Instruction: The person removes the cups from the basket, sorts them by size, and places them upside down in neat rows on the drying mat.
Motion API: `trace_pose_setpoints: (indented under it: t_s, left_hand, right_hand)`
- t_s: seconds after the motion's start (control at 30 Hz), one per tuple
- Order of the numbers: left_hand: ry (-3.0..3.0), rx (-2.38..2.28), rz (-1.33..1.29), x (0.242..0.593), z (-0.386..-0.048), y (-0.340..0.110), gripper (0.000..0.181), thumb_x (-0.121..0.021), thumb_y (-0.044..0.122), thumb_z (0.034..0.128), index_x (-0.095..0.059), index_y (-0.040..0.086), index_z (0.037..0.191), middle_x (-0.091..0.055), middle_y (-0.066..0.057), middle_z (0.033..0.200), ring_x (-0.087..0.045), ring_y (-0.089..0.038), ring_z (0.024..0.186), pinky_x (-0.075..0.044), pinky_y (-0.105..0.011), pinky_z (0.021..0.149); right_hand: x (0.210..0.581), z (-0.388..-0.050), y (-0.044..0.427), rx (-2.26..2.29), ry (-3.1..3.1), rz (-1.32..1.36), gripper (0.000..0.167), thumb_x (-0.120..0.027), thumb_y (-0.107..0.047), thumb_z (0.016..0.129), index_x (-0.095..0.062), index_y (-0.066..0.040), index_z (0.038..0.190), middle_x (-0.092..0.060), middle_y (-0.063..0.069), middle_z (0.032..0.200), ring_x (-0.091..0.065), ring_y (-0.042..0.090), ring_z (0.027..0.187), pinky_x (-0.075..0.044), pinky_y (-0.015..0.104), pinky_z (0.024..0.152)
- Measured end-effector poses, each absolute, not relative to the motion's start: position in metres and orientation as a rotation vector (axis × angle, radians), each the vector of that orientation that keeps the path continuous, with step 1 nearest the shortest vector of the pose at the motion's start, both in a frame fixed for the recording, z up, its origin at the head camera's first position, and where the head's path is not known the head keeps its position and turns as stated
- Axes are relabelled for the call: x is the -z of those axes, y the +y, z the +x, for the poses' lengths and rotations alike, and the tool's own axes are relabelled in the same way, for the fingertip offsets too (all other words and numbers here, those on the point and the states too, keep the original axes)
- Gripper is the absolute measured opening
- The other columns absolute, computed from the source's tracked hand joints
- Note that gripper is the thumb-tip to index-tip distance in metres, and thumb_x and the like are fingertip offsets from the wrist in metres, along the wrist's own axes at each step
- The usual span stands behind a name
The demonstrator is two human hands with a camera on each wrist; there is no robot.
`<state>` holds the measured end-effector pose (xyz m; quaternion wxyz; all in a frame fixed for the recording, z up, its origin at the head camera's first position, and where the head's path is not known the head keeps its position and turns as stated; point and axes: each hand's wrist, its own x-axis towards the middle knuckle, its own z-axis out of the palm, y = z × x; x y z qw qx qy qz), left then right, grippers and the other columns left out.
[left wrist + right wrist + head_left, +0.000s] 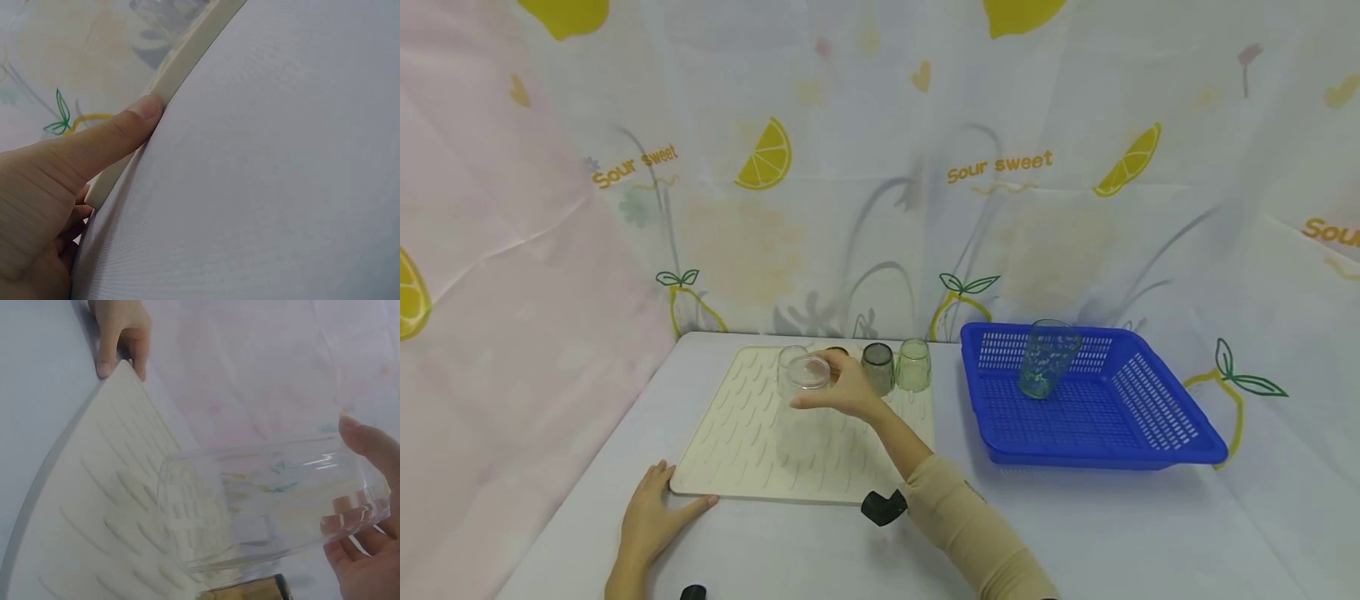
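Note:
My right hand (842, 390) grips a clear drinking glass (808, 375) by its base, with the rim pointing down over the cream drying mat (730, 450). In the right wrist view this glass (269, 503) is large and see-through; whether its rim touches the mat I cannot tell. My left hand (651, 517) holds the mat's near left corner, thumb along the front edge and fingers at the left side. Along the mat's back stand another clear glass (790, 357), a smoky grey glass (878, 371) and a pale green glass (914, 367). An amber glass (247, 590) is mostly hidden behind my right hand in the head view.
A blue plastic basket (1105, 458) stands right of the mat, with a green-tinted patterned glass (1047, 362) leaning inside. Lemon-printed cloth (865, 225) hangs behind the white table (790, 550). Dark wrist-camera parts (883, 507) stick out by the right forearm.

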<state>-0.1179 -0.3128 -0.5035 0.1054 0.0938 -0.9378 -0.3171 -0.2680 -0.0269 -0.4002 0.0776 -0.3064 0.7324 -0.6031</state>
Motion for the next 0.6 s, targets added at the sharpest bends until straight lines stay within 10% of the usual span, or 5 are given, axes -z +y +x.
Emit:
trace_pose_setpoints:
  t_s: [0.23,0.6]
  left_hand:
    - [-2.761,0.935,0.273,0.504,-0.117,-0.314,0.093,-0.081,0.038,0.0687,-0.039,-0.023,0.125,-0.026,-0.044,0.137,-0.022,-0.058,0.128,-0.022,-0.070,0.102]
    - [-2.776,0.956,0.274,0.501,-0.117,-0.313,0.092,-0.080,0.037,0.0703,-0.038,-0.023,0.125,-0.025,-0.044,0.138,-0.021,-0.059,0.128,-0.022,-0.071,0.102]
  right_hand:
    - [0.389,-0.262,-0.042,1.826,2.136,-0.969,0.071,-0.080,-0.001,0.070,-0.047,0.006,0.132,-0.059,0.020,0.116,-0.060,0.033,0.101,-0.052,0.019,0.077]
    - [0.399,-0.265,-0.067,1.737,2.297,-0.911,0.070,-0.085,-0.013,0.067,-0.053,-0.005,0.129,-0.059,0.005,0.116,-0.055,0.011,0.095,-0.050,0.018,0.076]
